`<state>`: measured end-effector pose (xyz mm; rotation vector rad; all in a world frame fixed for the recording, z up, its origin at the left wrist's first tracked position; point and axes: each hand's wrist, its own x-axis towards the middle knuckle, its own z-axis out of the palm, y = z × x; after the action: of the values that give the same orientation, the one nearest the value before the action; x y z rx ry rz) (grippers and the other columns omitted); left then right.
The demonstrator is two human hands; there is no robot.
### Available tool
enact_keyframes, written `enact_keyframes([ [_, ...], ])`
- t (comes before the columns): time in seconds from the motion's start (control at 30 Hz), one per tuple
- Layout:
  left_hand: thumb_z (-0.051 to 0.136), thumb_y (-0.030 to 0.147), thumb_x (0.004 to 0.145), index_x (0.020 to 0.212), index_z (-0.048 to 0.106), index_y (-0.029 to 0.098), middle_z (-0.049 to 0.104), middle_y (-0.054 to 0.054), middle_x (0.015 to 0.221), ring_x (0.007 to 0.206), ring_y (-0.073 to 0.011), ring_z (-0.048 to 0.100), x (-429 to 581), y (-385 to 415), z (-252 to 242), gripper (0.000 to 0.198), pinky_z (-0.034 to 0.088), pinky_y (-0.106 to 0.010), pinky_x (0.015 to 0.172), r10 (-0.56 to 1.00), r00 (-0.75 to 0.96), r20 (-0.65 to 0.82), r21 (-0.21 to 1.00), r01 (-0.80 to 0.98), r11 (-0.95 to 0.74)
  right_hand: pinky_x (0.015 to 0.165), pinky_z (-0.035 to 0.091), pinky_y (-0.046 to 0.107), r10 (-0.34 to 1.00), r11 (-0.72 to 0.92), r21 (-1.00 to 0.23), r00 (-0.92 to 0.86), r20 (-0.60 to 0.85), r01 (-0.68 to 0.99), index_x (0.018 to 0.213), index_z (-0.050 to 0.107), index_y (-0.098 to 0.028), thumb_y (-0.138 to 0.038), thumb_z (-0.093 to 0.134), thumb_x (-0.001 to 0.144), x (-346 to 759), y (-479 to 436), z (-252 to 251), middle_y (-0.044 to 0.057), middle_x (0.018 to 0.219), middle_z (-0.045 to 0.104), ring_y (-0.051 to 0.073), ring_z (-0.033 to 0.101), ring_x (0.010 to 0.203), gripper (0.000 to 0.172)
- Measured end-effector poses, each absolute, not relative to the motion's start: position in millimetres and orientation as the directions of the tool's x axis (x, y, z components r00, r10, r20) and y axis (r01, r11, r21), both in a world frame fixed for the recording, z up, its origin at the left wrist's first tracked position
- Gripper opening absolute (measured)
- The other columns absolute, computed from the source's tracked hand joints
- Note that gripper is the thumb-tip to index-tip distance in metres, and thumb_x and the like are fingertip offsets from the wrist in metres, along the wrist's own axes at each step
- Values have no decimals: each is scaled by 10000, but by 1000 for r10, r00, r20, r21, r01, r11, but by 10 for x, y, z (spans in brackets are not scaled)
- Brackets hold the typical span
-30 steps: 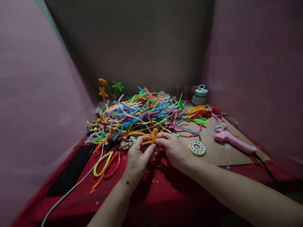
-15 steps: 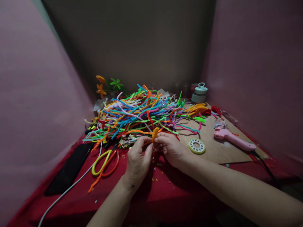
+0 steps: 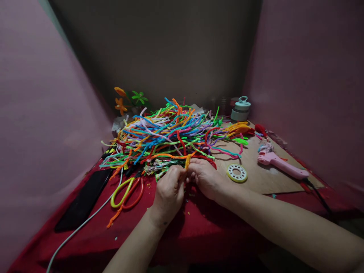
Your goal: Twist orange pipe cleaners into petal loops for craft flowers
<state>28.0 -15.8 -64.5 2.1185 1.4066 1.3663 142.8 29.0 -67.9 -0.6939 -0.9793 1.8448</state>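
Between my two hands is a small orange pipe-cleaner piece (image 3: pixel 188 162), its fuzzy upper end sticking up above the fingers. My left hand (image 3: pixel 170 186) is closed on its lower part, with the fingertips tucked in and partly hidden. My right hand (image 3: pixel 203 176) pinches the same piece from the other side. Just beyond them lies a big heap of many-coloured pipe cleaners (image 3: pixel 162 136). A pair of scissors (image 3: pixel 123 193) with one yellow and one red handle rests left of my left hand, blades hidden under the heap.
On a brown board (image 3: pixel 256 184) lie a roll of tape (image 3: pixel 237 173), a pink glue gun (image 3: pixel 281 165) with a black cord and orange fuzzy petals (image 3: pixel 237 129). A pale green jar (image 3: pixel 240 110) stands behind. A black phone (image 3: pixel 83 201) and white cable (image 3: pixel 85 223) lie left on red cloth.
My left hand has turned, its thumb and fingers folding closer round the orange piece, which now shows narrower. My right hand stays almost in place. The view has shifted slightly.
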Motion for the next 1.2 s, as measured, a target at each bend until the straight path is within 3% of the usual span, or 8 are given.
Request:
enact_keyframes([
  [0.17,504,153,782,769,599,207,618,-23,714,656,-143,582,296,-173,-670,110,449,-240,655,869,-7,494,719,565,-404,427,332,210,926,-181,-911,-377,-30,-371,579,465,-177,-101,437,548,1419,268,-679,-41,471,477,84,433,418,87],
  [0.27,569,203,751,755,588,202,616,-2,644,565,-136,586,301,-158,-646,20,462,-232,566,937,-116,330,874,413,-257,410,344,206,933,-134,-943,-361,-17,-304,616,436,-192,-109,450,572,1434,255,-654,-51,481,487,87,447,410,95],
  [0.4,641,268,696,773,548,184,593,27,539,440,-135,558,300,-116,-575,147,450,-239,449,981,-172,85,989,138,-61,401,355,214,921,-116,-952,-389,3,-282,656,446,-196,-138,467,615,1451,242,-630,-52,477,506,98,460,396,74],
  [0.57,652,243,689,761,545,162,596,32,522,440,-114,558,313,-117,-516,152,463,-223,465,978,-179,106,992,89,-92,447,387,221,905,-196,-897,-425,-10,-396,589,465,-170,-139,476,611,1440,246,-655,-27,472,532,94,488,405,40],
  [0.7,673,235,667,740,558,154,602,27,525,447,-106,561,324,-131,-523,159,461,-205,450,978,-181,103,994,56,-94,414,371,213,904,-202,-898,-428,-16,-392,600,446,-181,-125,474,588,1447,224,-608,-40,448,527,97,484,379,63],
  [0.87,691,273,657,765,531,158,596,27,487,393,-118,543,290,-85,-584,225,461,-228,400,996,-75,-41,986,-162,29,356,323,201,917,-66,-955,-396,57,-290,661,410,-209,-142,461,645,1453,180,-554,-73,419,506,99,462,330,86],
  [0.97,695,257,660,789,516,158,583,34,475,379,-111,531,257,-54,-589,242,446,-211,382,998,-19,-56,963,-265,49,360,312,199,917,-24,-961,-388,89,-277,693,416,-211,-162,480,683,1447,179,-566,-73,439,522,98,472,341,81],
  [1.2,682,229,677,807,477,163,598,17,488,343,-99,499,186,-47,-549,252,423,-199,343,997,39,-61,957,-283,70,435,359,234,812,-204,-855,-570,125,-477,714,512,-171,-273,599,712,1440,244,-669,-26,503,565,108,503,405,134],
])
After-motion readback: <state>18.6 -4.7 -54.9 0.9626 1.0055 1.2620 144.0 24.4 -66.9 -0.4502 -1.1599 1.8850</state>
